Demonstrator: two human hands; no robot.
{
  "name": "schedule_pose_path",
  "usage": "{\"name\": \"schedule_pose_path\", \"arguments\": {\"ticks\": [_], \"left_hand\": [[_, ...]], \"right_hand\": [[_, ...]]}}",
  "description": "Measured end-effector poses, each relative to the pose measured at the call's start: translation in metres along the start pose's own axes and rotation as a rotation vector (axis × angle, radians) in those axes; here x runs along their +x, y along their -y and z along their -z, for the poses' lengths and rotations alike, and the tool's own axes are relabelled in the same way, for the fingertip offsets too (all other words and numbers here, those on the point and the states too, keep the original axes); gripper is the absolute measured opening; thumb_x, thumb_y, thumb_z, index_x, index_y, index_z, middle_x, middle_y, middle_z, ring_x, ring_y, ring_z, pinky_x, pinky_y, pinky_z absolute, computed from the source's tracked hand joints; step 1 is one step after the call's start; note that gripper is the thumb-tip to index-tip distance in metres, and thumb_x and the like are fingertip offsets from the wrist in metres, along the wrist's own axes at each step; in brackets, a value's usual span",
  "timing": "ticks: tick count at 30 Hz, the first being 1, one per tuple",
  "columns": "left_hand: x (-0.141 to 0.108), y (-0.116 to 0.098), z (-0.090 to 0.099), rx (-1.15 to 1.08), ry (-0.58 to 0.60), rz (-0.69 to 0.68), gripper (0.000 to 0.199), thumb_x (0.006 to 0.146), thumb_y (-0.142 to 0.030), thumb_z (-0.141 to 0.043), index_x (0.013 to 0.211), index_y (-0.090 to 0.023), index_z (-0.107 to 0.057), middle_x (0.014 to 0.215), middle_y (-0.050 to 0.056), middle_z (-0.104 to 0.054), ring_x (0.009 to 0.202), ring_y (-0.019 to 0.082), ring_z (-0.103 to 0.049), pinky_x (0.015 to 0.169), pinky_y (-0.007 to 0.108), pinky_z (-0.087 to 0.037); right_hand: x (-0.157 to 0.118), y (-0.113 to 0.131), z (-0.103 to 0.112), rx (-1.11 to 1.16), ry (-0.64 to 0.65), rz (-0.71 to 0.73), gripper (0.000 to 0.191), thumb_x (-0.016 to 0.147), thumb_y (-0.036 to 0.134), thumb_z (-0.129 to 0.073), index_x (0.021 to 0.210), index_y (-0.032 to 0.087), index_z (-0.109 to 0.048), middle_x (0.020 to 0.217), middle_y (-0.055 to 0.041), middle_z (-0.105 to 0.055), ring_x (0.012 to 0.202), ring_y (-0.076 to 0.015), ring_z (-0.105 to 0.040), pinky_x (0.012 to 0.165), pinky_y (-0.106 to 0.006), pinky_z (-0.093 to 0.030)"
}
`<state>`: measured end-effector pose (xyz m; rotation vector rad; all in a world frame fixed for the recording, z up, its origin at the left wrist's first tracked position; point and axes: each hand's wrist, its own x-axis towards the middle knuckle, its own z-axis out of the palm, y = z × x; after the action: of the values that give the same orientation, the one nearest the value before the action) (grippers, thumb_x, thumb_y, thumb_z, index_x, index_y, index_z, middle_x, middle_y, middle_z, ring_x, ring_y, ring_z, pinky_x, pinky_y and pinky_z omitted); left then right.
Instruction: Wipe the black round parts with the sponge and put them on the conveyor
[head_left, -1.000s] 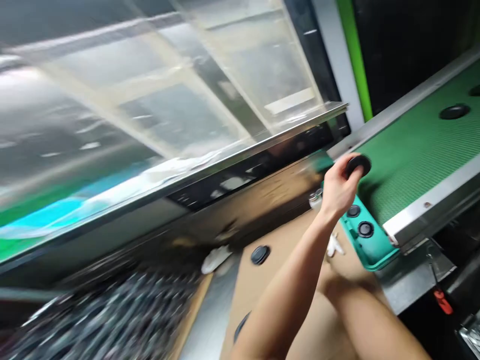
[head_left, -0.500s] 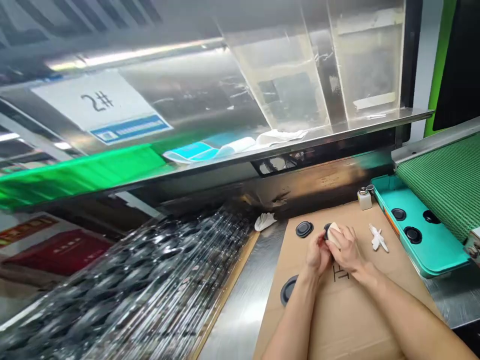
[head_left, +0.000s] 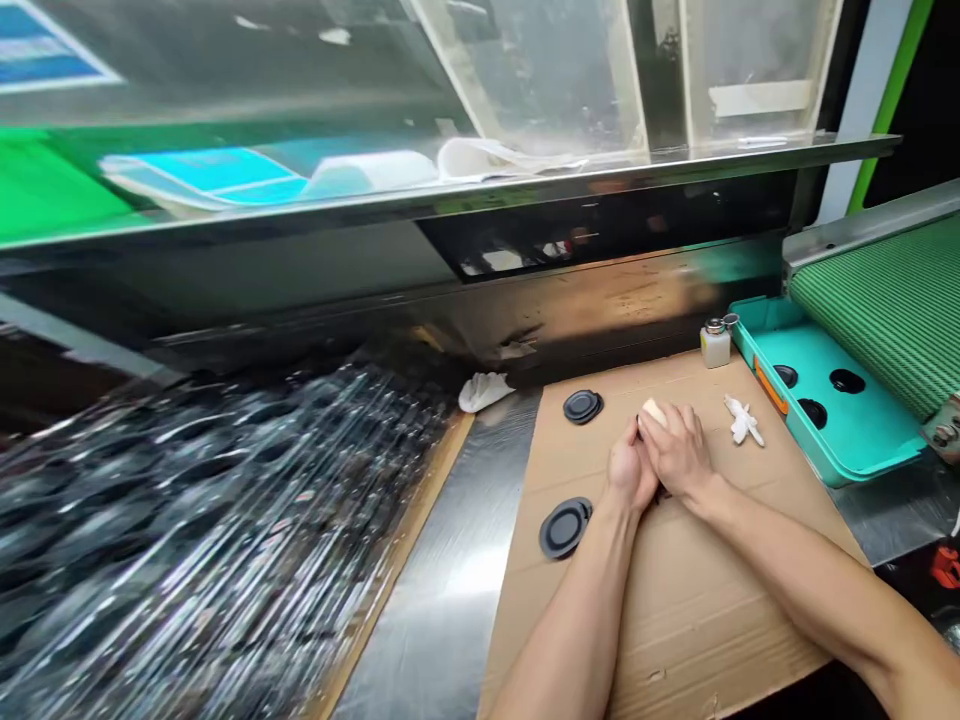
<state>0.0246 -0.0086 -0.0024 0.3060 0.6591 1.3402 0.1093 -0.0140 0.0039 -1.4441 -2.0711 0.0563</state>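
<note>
My right hand (head_left: pixel 681 452) is closed on a small cream-coloured pad (head_left: pixel 654 411), whose tip pokes out past the fingers. Pressed up against it is my left hand (head_left: pixel 631 468), its fingers curled around a black round piece that is now almost wholly covered by the hands. Both hands are over a cardboard sheet (head_left: pixel 675 610). To their left on the cardboard lie two flat black round pieces like lids, an upper one (head_left: pixel 583 406) and a lower one (head_left: pixel 566 528) near my left forearm. A crumpled white cloth (head_left: pixel 742 420) lies right of my right hand.
A small pump bottle (head_left: pixel 715 345) stands at the cardboard's back edge. Right of it, a teal tray (head_left: pixel 874 455) holds several black round pieces, beside a green conveyor belt (head_left: pixel 892 310). Plastic-covered black parts (head_left: pixel 247 520) fill the left. A metal shelf (head_left: pixel 510 182) overhangs the back.
The camera view has shifted, so the surroundings appear higher in the picture. The hands stay together; the black piece between them, partly visible before, is now nearly hidden.
</note>
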Motion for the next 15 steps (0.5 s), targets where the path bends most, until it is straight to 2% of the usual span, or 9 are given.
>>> {"name": "schedule_pose_path", "arguments": {"ticks": [2, 4, 6, 9, 12, 13, 15], "left_hand": [[0.000, 0.001, 0.002, 0.025, -0.039, -0.025, 0.036, 0.101, -0.031, -0.040, 0.110, -0.014, -0.070, 0.109, 0.011, -0.074, 0.112, 0.022, -0.068, 0.103, 0.036, -0.052], [0.001, 0.002, 0.005, 0.070, -0.063, -0.022, 0.035, 0.100, -0.031, -0.040, 0.108, -0.014, -0.070, 0.106, 0.011, -0.074, 0.110, 0.021, -0.069, 0.101, 0.035, -0.054], [0.002, 0.002, 0.007, 0.121, -0.057, -0.027, 0.035, 0.100, -0.033, -0.041, 0.106, -0.014, -0.070, 0.103, 0.011, -0.074, 0.105, 0.022, -0.070, 0.098, 0.037, -0.055], [0.005, 0.002, 0.009, 0.180, -0.016, -0.058, 0.034, 0.098, -0.034, -0.045, 0.108, -0.015, -0.070, 0.102, 0.011, -0.074, 0.104, 0.022, -0.070, 0.097, 0.038, -0.056], [0.006, 0.001, 0.008, 0.164, -0.016, -0.077, 0.035, 0.099, -0.033, -0.043, 0.110, -0.014, -0.070, 0.103, 0.012, -0.075, 0.106, 0.023, -0.070, 0.098, 0.038, -0.056], [0.005, 0.001, 0.007, 0.136, -0.029, -0.086, 0.036, 0.100, -0.032, -0.040, 0.111, -0.014, -0.069, 0.104, 0.012, -0.075, 0.107, 0.022, -0.070, 0.098, 0.038, -0.055], [0.004, 0.001, 0.004, 0.071, -0.053, -0.087, 0.037, 0.102, -0.029, -0.036, 0.113, -0.014, -0.068, 0.105, 0.012, -0.075, 0.108, 0.021, -0.069, 0.100, 0.037, -0.054]], "right_hand": [[0.001, -0.001, 0.002, -0.015, 0.004, -0.069, 0.037, 0.105, 0.033, -0.035, 0.126, 0.026, -0.066, 0.138, -0.0087, -0.054, 0.106, -0.0278, -0.045, 0.093, -0.040, -0.041], [0.002, -0.002, 0.003, -0.018, 0.016, -0.044, 0.036, 0.105, 0.032, -0.037, 0.126, 0.026, -0.065, 0.137, -0.0090, -0.054, 0.107, -0.0280, -0.045, 0.093, -0.041, -0.042], [0.002, -0.003, 0.003, -0.020, 0.030, -0.021, 0.034, 0.104, 0.033, -0.038, 0.127, 0.028, -0.064, 0.136, -0.0084, -0.055, 0.108, -0.0276, -0.045, 0.092, -0.041, -0.042], [0.001, -0.004, 0.003, -0.031, 0.028, -0.073, 0.032, 0.104, 0.033, -0.039, 0.122, 0.030, -0.066, 0.132, -0.0075, -0.057, 0.107, -0.0268, -0.047, 0.091, -0.041, -0.043], [0.002, -0.006, 0.004, -0.002, 0.016, -0.023, 0.030, 0.104, 0.038, -0.043, 0.126, 0.033, -0.062, 0.136, -0.0063, -0.054, 0.114, -0.0269, -0.046, 0.094, -0.040, -0.043], [0.004, -0.008, 0.005, 0.011, 0.010, -0.063, 0.031, 0.103, 0.040, -0.045, 0.129, 0.032, -0.060, 0.136, -0.0074, -0.054, 0.115, -0.0271, -0.047, 0.093, -0.040, -0.043], [0.007, -0.014, 0.007, 0.045, 0.028, -0.234, 0.036, 0.101, 0.044, -0.050, 0.133, 0.026, -0.055, 0.129, -0.0112, -0.056, 0.111, -0.0272, -0.052, 0.089, -0.039, -0.045]]}}
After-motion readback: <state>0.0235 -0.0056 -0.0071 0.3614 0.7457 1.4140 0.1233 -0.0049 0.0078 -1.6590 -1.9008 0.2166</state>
